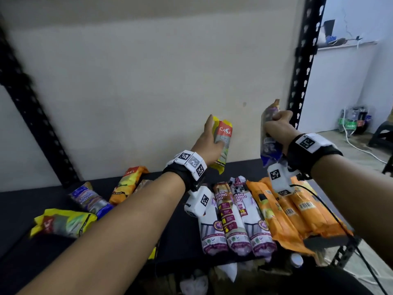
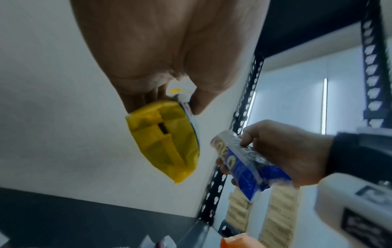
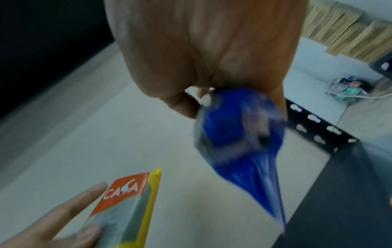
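While both arms reach out over the black shelf (image 1: 25, 201), a neat row of packs lies closest, by the front edge on the right. Three white and purple packs (image 1: 236, 218) lie side by side, and their labels say DRAW STRING BAG. The orange packs (image 1: 297, 211) lie right next to them, touching. On the left side of the shelf three more packs lie loose. A crumpled yellow pack (image 1: 63, 223) is nearest, a blue and silver pack (image 1: 91, 201) lies just behind it, and an orange and yellow pack (image 1: 127, 184) lies a bit further back.

Further out, both grips are up in the air above the back of the shelf. The left grip (image 1: 209, 145) holds the yellow CASA pack (image 1: 223, 141), with the thumb on the front and the long fingers flat behind it. This pack stands almost upright, with its red label at the top. The right grip (image 1: 276, 126) is a little to the right. Its fingers curl tight round the dark blue pack (image 1: 269, 143), near the top end. That pack is upright too, and its blue bottom end hangs down past the wrist. The two held packs are near each other but do not touch.

Behind the grips is a plain pale wall (image 1: 148, 81). A black post (image 1: 304, 60) with holes goes up on the right. Far past it, some bottles (image 1: 354, 120) stand on the floor beside a white cable (image 1: 361, 150).
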